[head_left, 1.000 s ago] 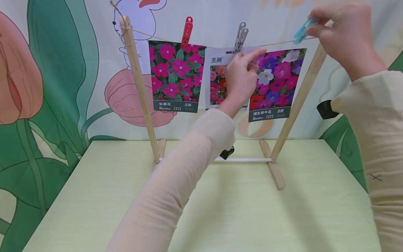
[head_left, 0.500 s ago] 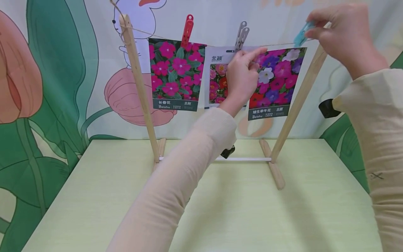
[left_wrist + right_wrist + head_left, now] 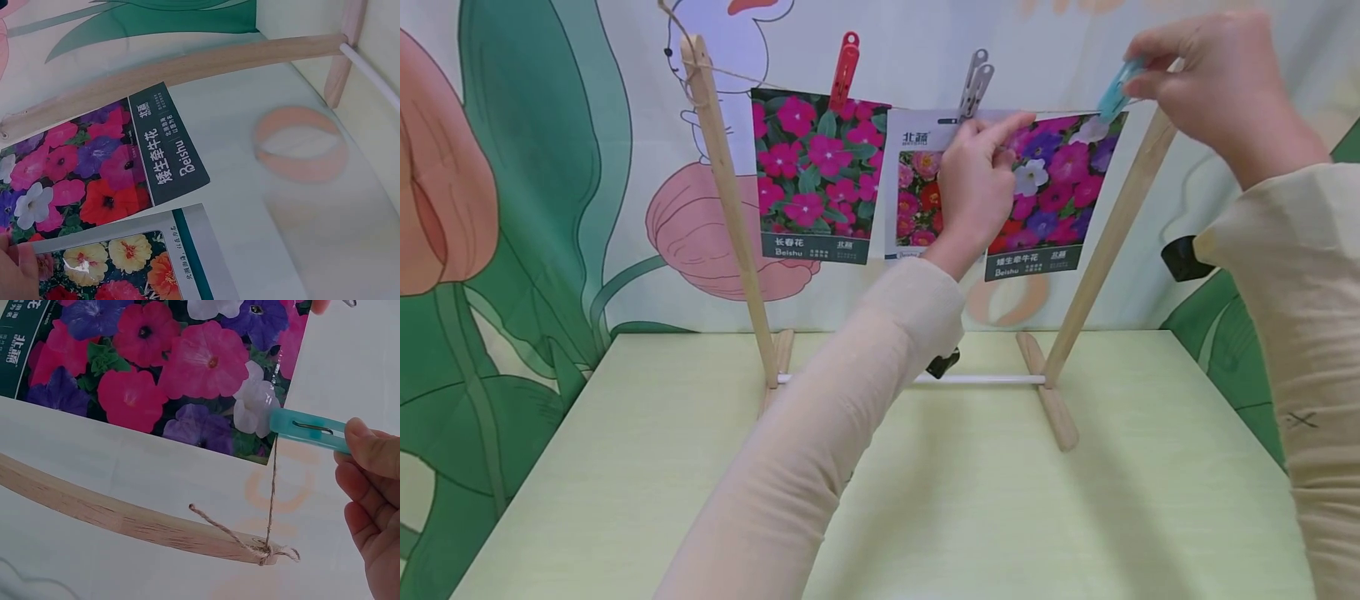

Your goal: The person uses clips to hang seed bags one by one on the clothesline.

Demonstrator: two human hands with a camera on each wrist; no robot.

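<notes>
My right hand pinches a teal clothespin by its tail end. Its tip overlaps the top edge of a flower seed packet with pink, purple and white blooms, right at the twine, as the right wrist view shows. At that packet's upper left corner, my left hand pinches the edge, index finger stretched along the top. Behind this hand hangs a second packet, partly hidden, under a grey clothespin. A red clothespin holds a pink-flowered packet on the left.
Two wooden posts on feet, joined low by a white rod, carry the twine above a pale green table. A printed cloth hangs close behind the stand.
My right hand has come slightly down and left, bringing the teal clothespin from above the twine onto the packet's top edge. That packet has shifted slightly up and left. My left hand stays in place.
</notes>
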